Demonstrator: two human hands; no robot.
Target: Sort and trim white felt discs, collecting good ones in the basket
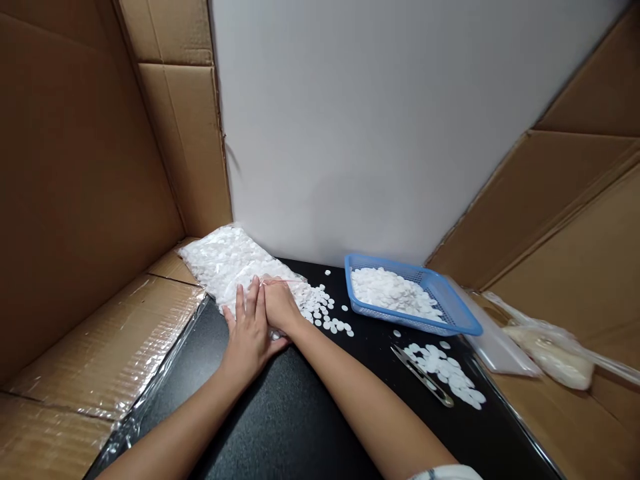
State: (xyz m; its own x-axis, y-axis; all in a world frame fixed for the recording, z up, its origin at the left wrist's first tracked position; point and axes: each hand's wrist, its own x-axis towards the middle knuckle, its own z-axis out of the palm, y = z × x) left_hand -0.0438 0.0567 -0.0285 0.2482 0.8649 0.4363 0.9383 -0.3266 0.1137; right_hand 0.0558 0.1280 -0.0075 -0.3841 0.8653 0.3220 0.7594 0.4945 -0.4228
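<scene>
A clear plastic bag (230,257) full of white round discs lies on the black table against the wall. My left hand (249,330) rests flat on the near side of the bag, its fingers stretched out. Beside it, my right hand (280,303) reaches to the bag's mouth, where a thin red line runs along the plastic. The fingers of this hand are covered by the bag and the left hand, so their hold is hidden. Loose white discs (320,310) lie spread to the right of the bag's mouth.
A blue basket (415,323) holds a heap of white discs. In front of it are thread snips (423,377) and another pile of discs (450,377). Flat plastic bags (505,347) and a wrapped pale bundle (555,357) lie at right. Cardboard (170,167) walls both sides.
</scene>
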